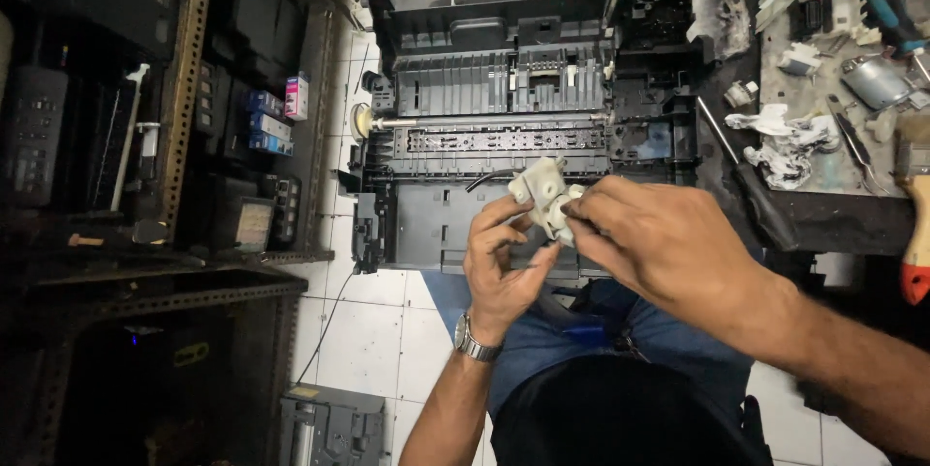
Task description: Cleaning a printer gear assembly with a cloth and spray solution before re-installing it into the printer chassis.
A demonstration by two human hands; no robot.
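Note:
A small white plastic part (542,190) with a thin black tube hanging from it is held over an opened black printer chassis (504,98). My left hand (502,263), with a metal wristwatch, grips the part from below and the left. My right hand (659,238) pinches its right side with fingertips. Both hands meet at the part, above the chassis's front edge and my lap.
A metal rack (184,117) with stacked devices and small boxes stands at left. The dirty workbench (823,204) at right holds a screwdriver (741,170), crumpled stained tissues (790,141), a small motor (872,78), tweezers and a red-handled brush (915,233). White floor tiles lie below.

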